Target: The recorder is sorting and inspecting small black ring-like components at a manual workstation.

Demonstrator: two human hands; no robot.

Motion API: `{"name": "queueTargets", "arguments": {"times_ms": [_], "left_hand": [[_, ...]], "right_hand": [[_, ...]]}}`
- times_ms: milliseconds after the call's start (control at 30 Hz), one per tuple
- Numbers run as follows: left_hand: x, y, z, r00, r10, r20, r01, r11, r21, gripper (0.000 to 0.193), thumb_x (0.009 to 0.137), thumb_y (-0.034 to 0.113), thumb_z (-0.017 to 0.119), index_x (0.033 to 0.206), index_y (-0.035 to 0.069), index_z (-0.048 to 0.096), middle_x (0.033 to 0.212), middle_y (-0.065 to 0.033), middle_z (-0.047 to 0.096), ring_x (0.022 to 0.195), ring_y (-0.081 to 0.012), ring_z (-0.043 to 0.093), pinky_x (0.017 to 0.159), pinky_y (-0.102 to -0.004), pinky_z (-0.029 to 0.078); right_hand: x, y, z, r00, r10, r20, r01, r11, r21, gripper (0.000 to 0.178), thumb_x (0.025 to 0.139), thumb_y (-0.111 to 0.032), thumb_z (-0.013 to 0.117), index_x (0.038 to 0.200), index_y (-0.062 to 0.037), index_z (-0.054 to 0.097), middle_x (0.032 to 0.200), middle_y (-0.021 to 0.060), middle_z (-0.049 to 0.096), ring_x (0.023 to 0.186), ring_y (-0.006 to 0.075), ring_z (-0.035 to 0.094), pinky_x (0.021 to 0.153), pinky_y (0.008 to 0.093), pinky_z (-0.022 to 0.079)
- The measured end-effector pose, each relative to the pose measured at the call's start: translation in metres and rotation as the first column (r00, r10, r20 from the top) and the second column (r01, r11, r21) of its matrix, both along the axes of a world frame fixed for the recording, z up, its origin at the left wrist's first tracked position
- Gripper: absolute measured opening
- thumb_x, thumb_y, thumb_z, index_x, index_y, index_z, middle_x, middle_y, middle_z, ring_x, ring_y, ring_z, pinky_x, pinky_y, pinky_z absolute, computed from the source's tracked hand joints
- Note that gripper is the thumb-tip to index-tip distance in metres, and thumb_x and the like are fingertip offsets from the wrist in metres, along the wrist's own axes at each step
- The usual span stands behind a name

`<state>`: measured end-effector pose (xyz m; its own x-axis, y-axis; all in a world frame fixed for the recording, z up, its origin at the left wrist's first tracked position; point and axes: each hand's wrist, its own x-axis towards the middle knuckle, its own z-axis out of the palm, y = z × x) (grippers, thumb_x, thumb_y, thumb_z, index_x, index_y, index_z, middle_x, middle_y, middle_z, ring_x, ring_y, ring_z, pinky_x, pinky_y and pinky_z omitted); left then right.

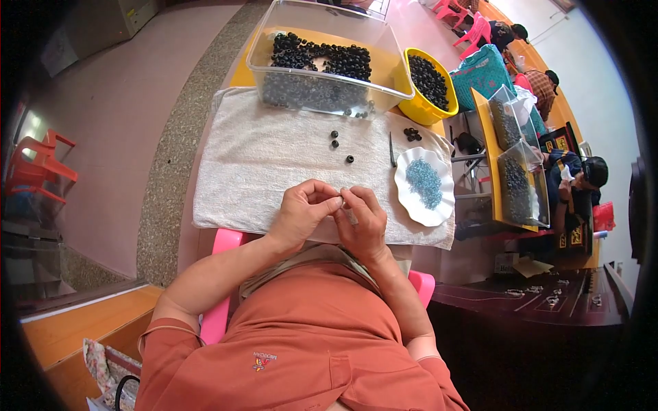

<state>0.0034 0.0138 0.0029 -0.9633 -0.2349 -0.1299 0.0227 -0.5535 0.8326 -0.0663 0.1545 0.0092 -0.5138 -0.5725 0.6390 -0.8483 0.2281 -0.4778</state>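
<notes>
Okay, pinching a small unidentifiable piece (342, 196) between left hand (301, 214) and right hand (363, 222). Grip lightly, low over white towel (274, 151), to catch any drop.

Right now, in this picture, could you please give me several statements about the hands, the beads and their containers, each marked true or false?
1. The left hand and right hand have their fingertips close together. True.
2. Blue beads lie in the white plate. True.
3. The plate is to the left of the hands. False: it is to their right.
4. The yellow tub and the clear box both hold black beads. True.
5. The tub stands to the left of the box. False: it stands to its right.
6. Between the box and the hands, the towel carries ten loose beads. False: three lie there.
</notes>
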Motion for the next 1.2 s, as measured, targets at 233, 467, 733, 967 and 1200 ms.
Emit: {"name": "queueTargets", "arguments": {"times_ms": [233, 467, 733, 967, 1200], "left_hand": [[-0.002, -0.001, -0.003, 0.999, -0.037, 0.009, 0.037, 0.999, 0.037, 0.022, 0.089, 0.007, 0.068, 0.107, -0.001, 0.058, 0.096, -0.0057, 0.066, 0.085, -0.0105, 0.063, 0.077, -0.0240, 0.053], [-0.002, -0.003, -0.006, 0.998, -0.064, -0.002, 0.064, 0.998, 0.002, 0.023, 0.090, 0.012, 0.068, 0.108, 0.001, 0.058, 0.097, -0.0045, 0.065, 0.086, -0.0097, 0.063, 0.076, -0.0237, 0.053], [-0.001, -0.002, -0.005, 0.997, -0.076, 0.008, 0.076, 0.997, -0.020, 0.023, 0.091, 0.016, 0.067, 0.107, 0.001, 0.061, 0.097, -0.0043, 0.066, 0.086, -0.0092, 0.062, 0.077, -0.0236, 0.053], [-0.002, -0.003, -0.006, 0.983, -0.184, 0.003, 0.184, 0.983, 0.007, 0.025, 0.093, 0.019, 0.065, 0.109, -0.001, 0.065, 0.098, -0.0053, 0.068, 0.085, -0.0088, 0.062, 0.076, -0.0235, 0.052], [-0.001, -0.004, -0.003, 0.982, -0.189, 0.002, 0.189, 0.982, 0.016, 0.023, 0.093, 0.018, 0.065, 0.103, -0.002, 0.067, 0.091, -0.0048, 0.069, 0.080, -0.0090, 0.063, 0.074, -0.0228, 0.052]], "right_hand": [[-0.005, 0.004, 0.009, 0.988, 0.025, 0.151, -0.022, 1.000, -0.021, 0.039, 0.072, 0.007, 0.072, 0.109, 0.0019, 0.063, 0.097, 0.0136, 0.061, 0.071, 0.0197, 0.063, 0.064, 0.0292, 0.052], [-0.009, 0.009, 0.012, 0.989, 0.027, 0.145, -0.025, 1.000, -0.015, 0.041, 0.072, 0.007, 0.074, 0.111, 0.0011, 0.063, 0.097, 0.0133, 0.061, 0.071, 0.0179, 0.063, 0.064, 0.0288, 0.051], [-0.011, 0.012, 0.020, 0.993, 0.005, 0.115, -0.001, 0.999, -0.039, 0.038, 0.071, 0.003, 0.076, 0.106, -0.0009, 0.064, 0.094, 0.0126, 0.062, 0.070, 0.0210, 0.063, 0.060, 0.0319, 0.051], [-0.011, 0.011, 0.019, 0.990, 0.049, 0.134, -0.044, 0.998, -0.047, 0.039, 0.071, 0.004, 0.076, 0.107, -0.0022, 0.064, 0.095, 0.0131, 0.062, 0.072, 0.0220, 0.064, 0.061, 0.0321, 0.052], [-0.008, 0.010, 0.020, 0.989, 0.086, 0.124, -0.086, 0.996, -0.002, 0.040, 0.071, 0.006, 0.076, 0.109, 0.0011, 0.064, 0.096, 0.0130, 0.062, 0.073, 0.0193, 0.064, 0.063, 0.0294, 0.052]]}}
